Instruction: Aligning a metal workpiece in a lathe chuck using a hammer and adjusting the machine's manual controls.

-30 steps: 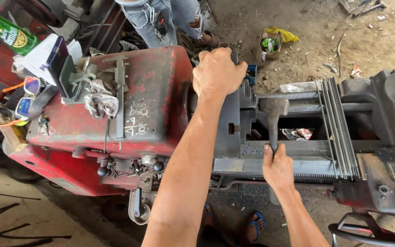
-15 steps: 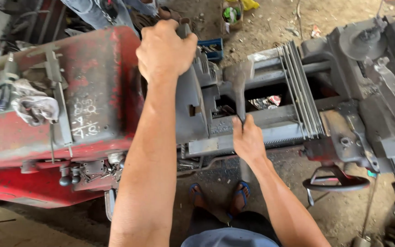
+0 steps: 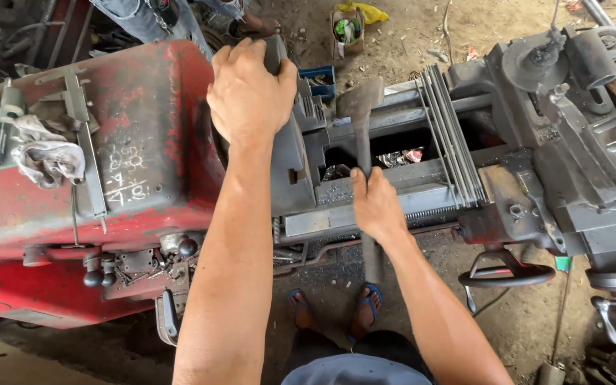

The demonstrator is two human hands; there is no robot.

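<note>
my view has swung right along the lathe bed point(image 3: 393, 189). my left hand point(image 3: 249, 89) still clamps the chuck point(image 3: 283, 107); my right hand point(image 3: 376, 203) still grips the 1 long tool handle point(image 3: 362, 121), so nothing is released yet.

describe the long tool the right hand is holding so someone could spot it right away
Start at the big lathe with its red headstock on the left and grey bed on the right. Across the bed's open middle lies a long dark metal bar, gripped low by the right hand. Unlike the fixed grey rails around it, it runs crosswise and flares into a flat, wide head at the far end.
</note>
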